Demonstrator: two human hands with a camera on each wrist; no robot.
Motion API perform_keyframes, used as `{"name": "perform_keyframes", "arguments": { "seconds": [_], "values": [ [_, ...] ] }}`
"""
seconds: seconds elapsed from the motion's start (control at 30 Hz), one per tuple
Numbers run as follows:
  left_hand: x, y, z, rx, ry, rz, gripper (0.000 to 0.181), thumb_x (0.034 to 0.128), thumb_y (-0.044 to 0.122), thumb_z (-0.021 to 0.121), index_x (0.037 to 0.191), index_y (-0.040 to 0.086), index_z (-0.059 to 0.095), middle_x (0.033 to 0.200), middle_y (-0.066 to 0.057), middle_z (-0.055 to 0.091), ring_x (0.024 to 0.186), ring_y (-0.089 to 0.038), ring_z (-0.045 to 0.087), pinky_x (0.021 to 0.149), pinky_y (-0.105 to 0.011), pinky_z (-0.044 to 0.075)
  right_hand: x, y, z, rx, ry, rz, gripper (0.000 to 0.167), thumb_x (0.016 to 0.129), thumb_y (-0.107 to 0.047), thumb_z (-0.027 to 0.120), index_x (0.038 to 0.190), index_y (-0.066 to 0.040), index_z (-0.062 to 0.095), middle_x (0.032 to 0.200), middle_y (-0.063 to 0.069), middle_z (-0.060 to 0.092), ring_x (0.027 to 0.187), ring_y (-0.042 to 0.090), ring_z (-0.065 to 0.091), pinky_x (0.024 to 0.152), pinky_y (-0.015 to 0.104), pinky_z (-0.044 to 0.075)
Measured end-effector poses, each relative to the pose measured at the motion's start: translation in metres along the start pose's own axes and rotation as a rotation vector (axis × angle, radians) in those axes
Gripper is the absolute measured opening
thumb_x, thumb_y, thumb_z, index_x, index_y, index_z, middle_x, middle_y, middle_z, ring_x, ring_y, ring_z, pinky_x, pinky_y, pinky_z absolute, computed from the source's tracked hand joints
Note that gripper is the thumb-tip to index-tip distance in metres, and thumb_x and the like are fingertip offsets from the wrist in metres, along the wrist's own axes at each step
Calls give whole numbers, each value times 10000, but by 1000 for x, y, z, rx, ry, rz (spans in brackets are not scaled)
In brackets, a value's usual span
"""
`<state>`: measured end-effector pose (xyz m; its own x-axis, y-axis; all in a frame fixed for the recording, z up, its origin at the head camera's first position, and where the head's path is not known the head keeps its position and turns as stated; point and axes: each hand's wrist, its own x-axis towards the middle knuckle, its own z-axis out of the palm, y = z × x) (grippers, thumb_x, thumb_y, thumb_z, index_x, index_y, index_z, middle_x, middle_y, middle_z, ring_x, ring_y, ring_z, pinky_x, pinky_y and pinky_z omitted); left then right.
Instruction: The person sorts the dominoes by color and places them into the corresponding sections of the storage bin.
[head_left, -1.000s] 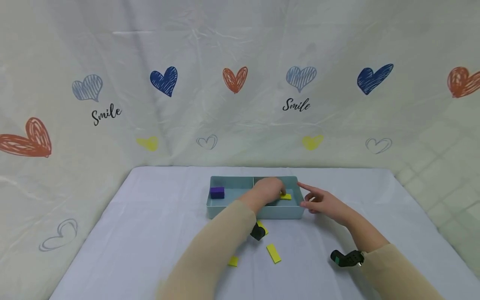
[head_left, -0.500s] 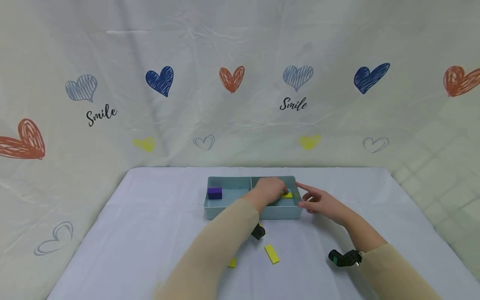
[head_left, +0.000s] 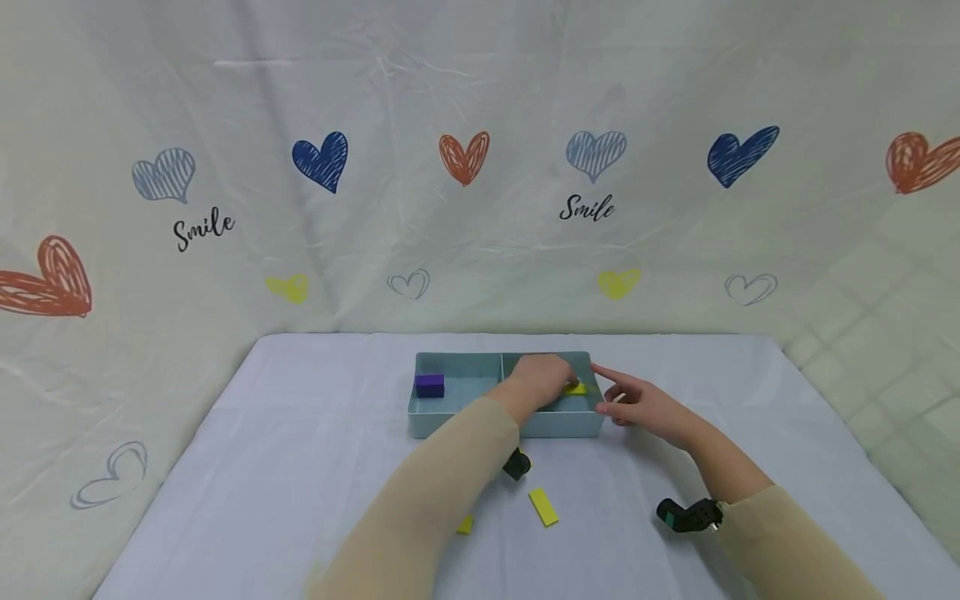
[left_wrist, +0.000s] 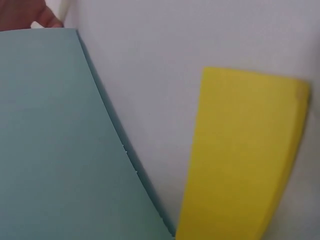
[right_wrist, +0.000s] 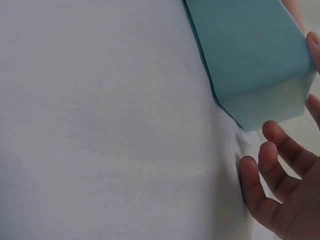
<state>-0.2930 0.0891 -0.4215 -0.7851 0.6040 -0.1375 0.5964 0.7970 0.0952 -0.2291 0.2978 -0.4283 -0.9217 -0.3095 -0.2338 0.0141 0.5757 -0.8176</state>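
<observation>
My left hand (head_left: 542, 377) reaches into the right compartment of a blue-green divided box (head_left: 465, 425). Its curled fingers grip a flat yellow block (head_left: 576, 389) on the compartment floor; the thumb is hidden. At the box's right end, my right hand (head_left: 643, 404) touches the corners, index finger at the back and thumb at the front. In the right wrist view its other fingers (right_wrist: 251, 170) hang loosely curved beside the end wall. A purple block (head_left: 430, 386) sits in the left compartment.
On the white cloth before the box lie yellow blocks: one diagonal block (head_left: 543, 507), another block (head_left: 466, 525) partly behind the left sleeve, and a block (left_wrist: 240, 155) close to the front wall. Wrist cameras (head_left: 688, 515) hang below both forearms. A heart-printed sheet (head_left: 480, 233) hangs behind.
Inside the right compartment, the yellow block has shifted slightly right and back under my left fingers. My right hand keeps its place at the box end. The whole view has moved a little.
</observation>
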Motion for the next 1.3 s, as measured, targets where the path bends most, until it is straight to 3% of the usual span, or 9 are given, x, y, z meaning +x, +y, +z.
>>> {"name": "perform_keyframes", "arguments": {
  "seconds": [0.17,0.43,0.73,1.0,1.3],
  "values": [
    [-1,-1,-1,2,1,4,366,1000,169,584,1306,354,661,1281,140,635,1062,-58,577,910,-267,493,0,-1,0,0,-2,1,734,947,-315,681,1571,-246,302,1165,160,536,951,261,596,826,364,513],
    [-3,-5,-7,-3,1,16,380,967,271,657,1338,354,632,1326,161,607,1224,-57,551,948,-283,487,1,0,1,4,-3,-18,736,946,-307,684,1572,-260,299,1164,164,539,938,265,594,808,371,509],
    [-10,-12,-22,-102,9,20,383,959,360,658,1341,363,627,1293,170,624,1202,-51,561,942,-283,483,2,1,1,-9,14,15,744,941,-348,686,1571,-268,300,1184,156,541,947,258,601,809,357,517],
    [-35,-22,-45,-174,64,38,432,952,347,668,1378,356,596,1248,108,660,1094,-43,603,885,-265,500,2,-1,2,-22,15,12,749,940,-351,684,1573,-245,298,1180,157,539,946,261,598,812,360,516],
    [-68,-36,-59,-193,149,60,446,946,375,674,1383,381,584,1177,118,668,1049,-71,615,814,-263,512,1,-3,1,-41,20,22,766,937,-374,683,1578,-244,285,1206,164,532,948,250,597,816,358,516]
  ]
}}
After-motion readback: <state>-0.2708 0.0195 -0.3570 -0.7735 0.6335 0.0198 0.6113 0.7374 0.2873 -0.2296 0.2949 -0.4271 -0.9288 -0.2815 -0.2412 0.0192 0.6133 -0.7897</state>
